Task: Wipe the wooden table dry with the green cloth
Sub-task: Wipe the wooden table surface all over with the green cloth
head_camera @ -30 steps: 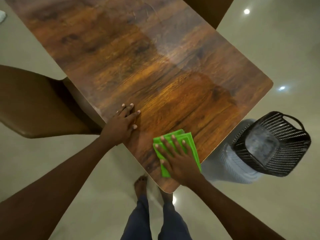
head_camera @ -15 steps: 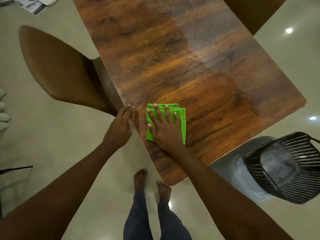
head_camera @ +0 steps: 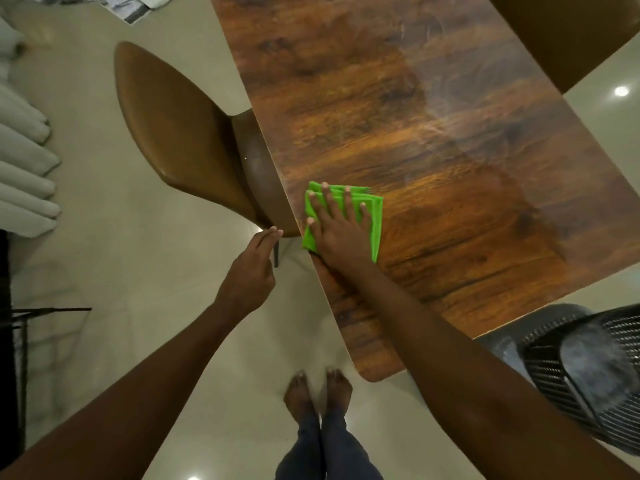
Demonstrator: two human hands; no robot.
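A dark wooden table (head_camera: 433, 140) fills the upper right, with a pale smeared sheen across its far right part. A folded green cloth (head_camera: 375, 216) lies at the table's left edge. My right hand (head_camera: 341, 230) presses flat on the cloth with fingers spread. My left hand (head_camera: 251, 275) hovers off the table, just left of its edge, with its fingers together and nothing in it.
A brown chair (head_camera: 180, 133) stands tucked at the table's left side, close to my left hand. Another brown chair back (head_camera: 568, 32) is at the top right. A black mesh chair (head_camera: 581, 368) sits at the lower right corner. My bare feet (head_camera: 317, 393) stand on the pale floor.
My right hand has slid the green cloth from the near corner up along the table's left edge. My left hand has come off the tabletop and now hangs beside the edge.
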